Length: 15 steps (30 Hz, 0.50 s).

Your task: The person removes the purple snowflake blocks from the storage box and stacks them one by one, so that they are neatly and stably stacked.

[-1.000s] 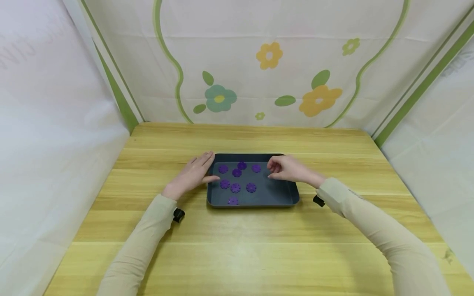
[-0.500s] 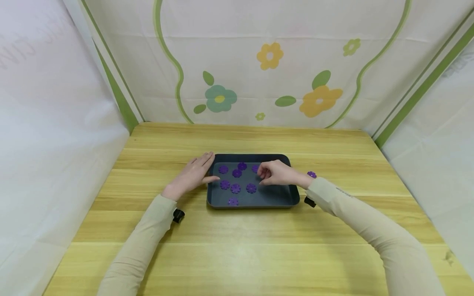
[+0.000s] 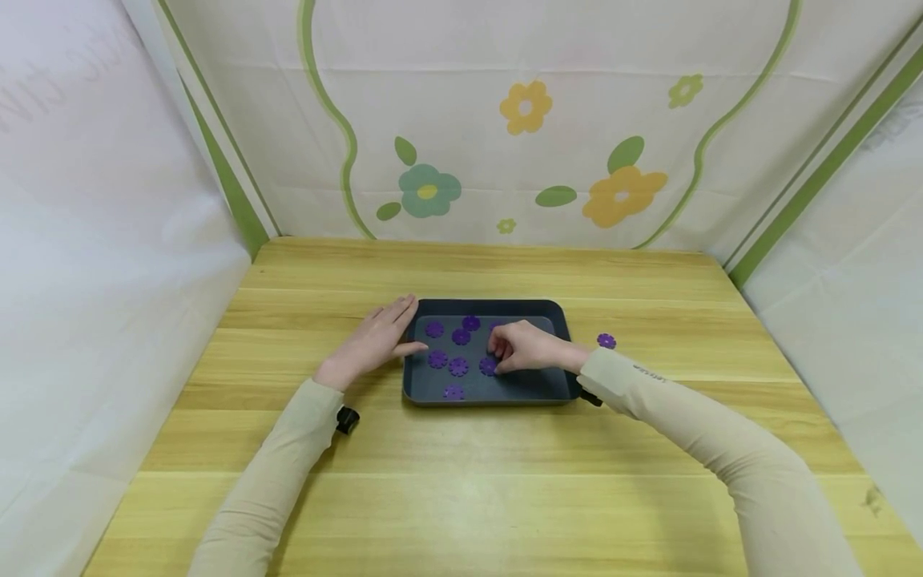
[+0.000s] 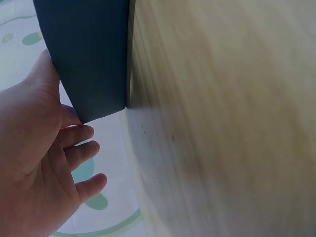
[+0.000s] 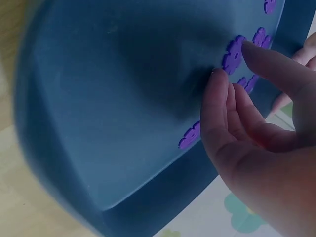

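A dark blue-grey rectangular tray [image 3: 537,389] lies on the table with several purple notched plastic discs [image 3: 457,367] scattered over its floor. My left hand [image 3: 372,338] rests at the tray's left end, thumb over the rim and straight fingers outside. In the left wrist view, those fingers [image 4: 84,153] extend past the tray corner. Over the tray's middle, my right hand [image 3: 530,347] bends down to one disc [image 5: 232,57]. Thumb and index fingertips sit at opposite edges of that disc, still spread apart, while the disc lies flat. Part of another disc shows behind this hand.
One more purple disc [image 3: 606,340] lies on the wooden table [image 3: 461,481] to the right of the tray, beyond the right forearm. White fabric panels [image 3: 476,48] with printed flowers stand at the back and both sides.
The right hand has moved left and toward the front, across the tray to the disc. Its forearm has uncovered the disc on the table. The left hand stays in place.
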### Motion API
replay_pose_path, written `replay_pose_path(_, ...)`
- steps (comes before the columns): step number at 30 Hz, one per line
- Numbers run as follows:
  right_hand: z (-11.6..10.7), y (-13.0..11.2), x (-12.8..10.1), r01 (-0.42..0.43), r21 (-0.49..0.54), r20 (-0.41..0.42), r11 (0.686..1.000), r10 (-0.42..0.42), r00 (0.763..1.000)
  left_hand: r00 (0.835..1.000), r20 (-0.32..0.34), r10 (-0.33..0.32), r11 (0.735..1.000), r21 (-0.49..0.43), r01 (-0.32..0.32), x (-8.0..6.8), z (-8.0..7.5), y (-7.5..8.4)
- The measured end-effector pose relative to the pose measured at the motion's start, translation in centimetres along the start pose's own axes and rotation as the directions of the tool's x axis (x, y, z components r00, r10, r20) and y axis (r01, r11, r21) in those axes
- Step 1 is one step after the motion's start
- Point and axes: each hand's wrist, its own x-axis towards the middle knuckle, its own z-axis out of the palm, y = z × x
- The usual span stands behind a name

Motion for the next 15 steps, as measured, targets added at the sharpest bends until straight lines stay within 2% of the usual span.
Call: replay_pose_path(15,0.64,-0.33,0.61,-0.048,-0.024,-0.011,0.999,0.048,0.999,1.0,0.003,0.002,1.0,-0.008,-0.002,0.01,-0.04,0.01)
